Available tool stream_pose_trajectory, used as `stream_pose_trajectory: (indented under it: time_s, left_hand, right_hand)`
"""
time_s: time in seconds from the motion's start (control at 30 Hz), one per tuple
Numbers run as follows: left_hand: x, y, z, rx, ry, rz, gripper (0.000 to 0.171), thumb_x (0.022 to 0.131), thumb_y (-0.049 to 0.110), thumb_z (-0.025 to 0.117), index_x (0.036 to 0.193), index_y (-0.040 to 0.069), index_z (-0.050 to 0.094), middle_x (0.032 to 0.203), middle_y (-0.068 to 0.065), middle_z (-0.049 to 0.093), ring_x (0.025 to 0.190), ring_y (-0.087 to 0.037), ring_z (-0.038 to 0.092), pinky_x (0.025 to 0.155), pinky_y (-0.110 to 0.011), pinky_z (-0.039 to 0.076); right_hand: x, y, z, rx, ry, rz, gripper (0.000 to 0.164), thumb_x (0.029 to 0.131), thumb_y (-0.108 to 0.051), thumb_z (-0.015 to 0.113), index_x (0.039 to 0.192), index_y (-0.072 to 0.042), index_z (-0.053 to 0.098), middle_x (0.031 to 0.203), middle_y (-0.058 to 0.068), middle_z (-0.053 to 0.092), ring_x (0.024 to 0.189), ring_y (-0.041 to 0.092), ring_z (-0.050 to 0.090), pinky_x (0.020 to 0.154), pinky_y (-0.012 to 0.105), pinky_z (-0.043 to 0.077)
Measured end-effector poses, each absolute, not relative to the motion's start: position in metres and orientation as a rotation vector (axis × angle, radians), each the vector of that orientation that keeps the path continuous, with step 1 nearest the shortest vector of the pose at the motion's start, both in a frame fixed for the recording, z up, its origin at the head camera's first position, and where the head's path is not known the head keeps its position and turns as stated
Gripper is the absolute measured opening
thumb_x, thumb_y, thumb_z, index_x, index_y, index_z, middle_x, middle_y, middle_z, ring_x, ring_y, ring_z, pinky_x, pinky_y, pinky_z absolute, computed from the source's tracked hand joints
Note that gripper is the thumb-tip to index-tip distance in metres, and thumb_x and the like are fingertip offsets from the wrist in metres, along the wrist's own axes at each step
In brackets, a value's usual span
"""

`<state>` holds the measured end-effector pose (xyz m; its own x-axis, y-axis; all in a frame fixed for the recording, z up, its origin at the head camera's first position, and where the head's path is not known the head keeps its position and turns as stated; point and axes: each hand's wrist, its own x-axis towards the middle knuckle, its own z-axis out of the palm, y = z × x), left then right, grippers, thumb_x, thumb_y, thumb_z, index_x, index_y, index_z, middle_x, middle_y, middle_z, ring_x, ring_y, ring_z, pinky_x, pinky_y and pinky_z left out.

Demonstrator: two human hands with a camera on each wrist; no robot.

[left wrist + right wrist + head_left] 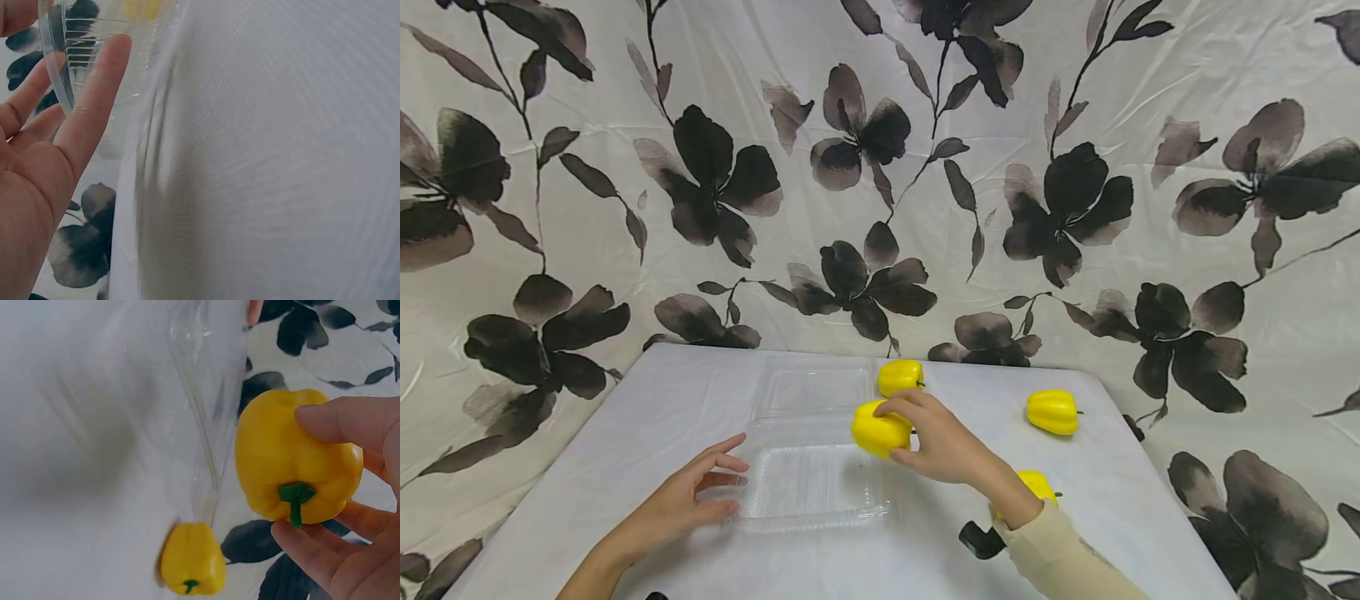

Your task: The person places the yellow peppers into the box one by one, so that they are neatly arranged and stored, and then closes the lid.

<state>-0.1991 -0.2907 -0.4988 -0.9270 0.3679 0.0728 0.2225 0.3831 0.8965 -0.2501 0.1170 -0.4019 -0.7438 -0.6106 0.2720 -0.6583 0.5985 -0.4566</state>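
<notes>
1. Floral cloth (850, 287) hangs behind your white-covered table (662, 400). Clock for the head view: centred on the base of the clear container (816, 518), 12 pointing away from you.
2. Head view: container lies flat, lid folded back at 12, which leaves the base's mouth uncovered. Your right hand (940, 437) grips a yellow pepper (877, 429) above the base's 2 o'clock corner, fingers curved round it. Your left hand (688, 504) waits at 9, fingers parted and loosely bent, holding nothing; probably set there to steady light plastic. Whether it touches, you cannot tell from here. Loose peppers: one (898, 377) at 1, one (1052, 412) towards 2, one (1037, 485) at 3, partly behind your sleeve (1067, 550).
3. Left wrist view: container wall at 11 o'clock in frame, your extended finger crossing in front of it; no closed grasp seen.
4. Right wrist view: held pepper at 3, green stem facing the camera. Digits bear on opposite sides, a spread that likely suits its round, lobed body. Another pepper sits at 6.
</notes>
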Motion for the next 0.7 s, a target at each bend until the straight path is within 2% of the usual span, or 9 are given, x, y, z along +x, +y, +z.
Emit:
stream_pose_trajectory:
  time_s: [0.2,0.47,0.7]
  left_hand:
    - [-0.199,-0.292,-0.499,0.523,2.508,1.566,0.045,0.095,0.019,0.082,0.133,0.006,0.062,0.175,-0.012,0.024,0.132,-0.036,0.06,0.1,-0.031,0.057]
    - [-0.2,-0.292,-0.501,0.536,2.523,1.56,0.044,0.095,0.019,0.082,0.133,0.007,0.062,0.175,-0.012,0.024,0.129,-0.02,0.063,0.101,-0.03,0.057]
    - [-0.2,-0.292,-0.5,0.495,2.523,1.552,0.044,0.094,0.021,0.083,0.13,0.007,0.062,0.175,-0.013,0.024,0.134,-0.041,0.058,0.102,-0.031,0.056]
  right_hand:
    - [-0.249,0.101,-0.402,1.122,-2.758,0.888,0.05,0.088,-0.009,0.084,0.134,-0.015,0.065,0.148,0.01,0.055,0.135,0.03,0.053,0.108,0.049,0.053]
    - [-0.251,0.084,-0.406,1.155,-2.776,0.88,0.049,0.09,-0.01,0.084,0.135,-0.015,0.065,0.148,0.007,0.056,0.137,0.028,0.051,0.113,0.051,0.05]
    - [-0.255,0.069,-0.408,1.17,-2.772,0.858,0.049,0.091,-0.01,0.083,0.136,-0.016,0.064,0.148,0.005,0.057,0.137,0.025,0.053,0.115,0.046,0.049]
